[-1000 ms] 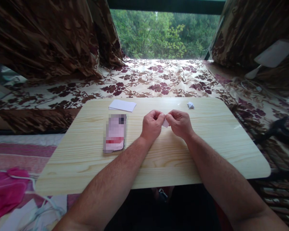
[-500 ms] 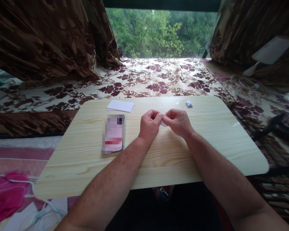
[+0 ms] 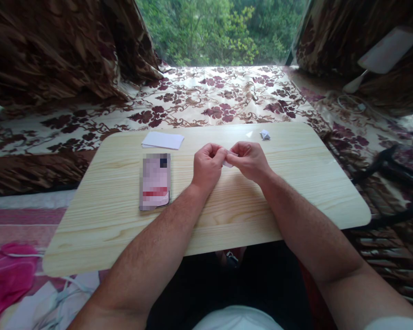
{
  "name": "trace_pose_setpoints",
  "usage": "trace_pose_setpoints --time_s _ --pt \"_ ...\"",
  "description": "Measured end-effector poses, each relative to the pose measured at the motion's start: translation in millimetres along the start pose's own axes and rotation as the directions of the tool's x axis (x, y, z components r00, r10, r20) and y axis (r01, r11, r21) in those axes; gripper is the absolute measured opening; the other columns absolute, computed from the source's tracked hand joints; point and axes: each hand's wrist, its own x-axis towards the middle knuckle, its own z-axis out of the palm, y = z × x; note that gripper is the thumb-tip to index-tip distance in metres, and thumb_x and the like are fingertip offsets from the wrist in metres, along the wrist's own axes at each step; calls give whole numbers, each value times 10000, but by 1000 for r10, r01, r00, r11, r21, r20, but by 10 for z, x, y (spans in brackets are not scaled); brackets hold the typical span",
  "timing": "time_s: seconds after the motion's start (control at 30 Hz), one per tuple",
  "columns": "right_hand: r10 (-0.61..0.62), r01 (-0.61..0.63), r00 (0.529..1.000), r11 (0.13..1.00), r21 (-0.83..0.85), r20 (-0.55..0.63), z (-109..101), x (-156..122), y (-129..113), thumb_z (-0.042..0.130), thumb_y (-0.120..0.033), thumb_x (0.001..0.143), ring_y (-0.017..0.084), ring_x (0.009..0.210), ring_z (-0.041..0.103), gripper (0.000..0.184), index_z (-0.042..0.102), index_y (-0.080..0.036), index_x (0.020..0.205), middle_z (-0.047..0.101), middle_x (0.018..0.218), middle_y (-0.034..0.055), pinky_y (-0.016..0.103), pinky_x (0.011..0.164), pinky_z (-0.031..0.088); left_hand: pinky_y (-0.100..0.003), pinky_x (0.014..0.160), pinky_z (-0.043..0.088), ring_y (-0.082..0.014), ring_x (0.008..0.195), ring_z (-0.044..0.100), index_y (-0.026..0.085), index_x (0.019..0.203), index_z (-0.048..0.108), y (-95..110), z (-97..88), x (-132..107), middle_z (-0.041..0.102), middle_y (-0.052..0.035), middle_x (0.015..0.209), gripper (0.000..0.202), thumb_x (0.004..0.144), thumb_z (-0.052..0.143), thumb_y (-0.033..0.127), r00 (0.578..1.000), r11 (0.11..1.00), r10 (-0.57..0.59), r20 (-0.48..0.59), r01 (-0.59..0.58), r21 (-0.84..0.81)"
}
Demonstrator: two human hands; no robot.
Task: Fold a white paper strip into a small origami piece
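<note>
Between my two hands is a small piece of white paper point(image 3: 228, 163), mostly covered by the fingers. My left hand point(image 3: 207, 164) pinches its left side with thumb and forefinger. On the other side my right hand point(image 3: 251, 161) is closed on it, thumb along the near face. Both hands are just above the middle of the pale wooden table point(image 3: 223, 211). A small folded paper shape point(image 3: 265, 134) lies beyond my right hand, near the far edge. To the far left is a stack of white paper sheets point(image 3: 163, 140).
A phone point(image 3: 154, 181) in a pink case, partly blurred, lies left of my left forearm. Behind the table, floral cloth point(image 3: 223, 96) covers a ledge below the window. A white lamp point(image 3: 388, 50) stands at the back right; a pink cloth point(image 3: 10, 279) lies lower left.
The view has tilted down, so everything sits higher in the picture. My hands keep hold of the paper, which shows at a slightly different angle between the fingertips.
</note>
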Motion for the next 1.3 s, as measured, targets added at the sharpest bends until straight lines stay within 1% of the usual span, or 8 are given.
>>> trace_pose_setpoints --time_s 0.2,0.3,0.43,0.6,0.77,0.93,1.13,1.3 --pt "23 -23 1000 1000 10 -20 -12 12 4 678 -351 747 100 527 471 241 606 -169 607 567 554 -13 238 498 363 -220 506 396 -93 536 494 171 685 637 24 14 -6 575 21 604 162 742 716 300 1000 1000 -21 -10 21 9" --pt "4 -4 999 1000 4 -34 -3 18 12 642 -316 756 99 522 473 220 609 -170 595 559 545 -17 236 498 370 -218 510 402 -91 538 492 170 686 635 23 21 -6 568 25 607 163 731 721 301 999 999 -34 -12 34 0" --pt "-41 40 997 999 -12 -62 6 18 21 585 -265 775 95 506 467 217 604 -166 582 549 531 -19 231 476 345 -216 493 396 -92 530 491 168 680 630 10 22 -2 559 26 594 160 721 720 293 999 999 -46 -19 46 8" --pt "-58 52 996 994 -92 -64 -10 14 8 633 -274 763 89 513 461 194 628 -154 611 575 544 -18 227 484 340 -217 474 387 -92 517 481 168 675 624 -9 11 7 553 27 585 156 725 712 286 999 999 -33 -13 33 -6" --pt "-32 19 997 985 -174 -73 -16 9 -44 667 -295 754 102 530 499 202 652 -152 613 621 557 -1 228 495 357 -216 469 384 -93 516 488 171 679 625 -16 11 7 553 29 584 143 726 705 279 999 999 -34 -17 34 -1" --pt "-30 19 997 986 -165 -64 -13 12 -41 674 -289 745 106 530 509 197 653 -152 605 631 560 5 231 491 356 -217 472 383 -91 517 485 170 660 623 -12 19 1 545 27 580 141 719 706 268 999 999 -34 -26 34 -13" --pt "-18 9 998 986 -165 -57 -5 8 -20 678 -261 708 98 539 480 146 644 -152 617 597 555 -10 227 491 337 -213 470 379 -91 512 489 171 656 629 -18 16 7 549 26 575 118 716 693 250 999 1000 -30 -26 30 -4" --pt "-16 14 1000 995 -97 -22 -5 6 -10 658 -268 732 95 531 475 168 629 -157 611 587 554 -13 227 487 340 -216 471 377 -92 515 490 173 666 628 -28 14 7 550 25 580 126 720 701 260 999 1000 -21 -28 21 7"
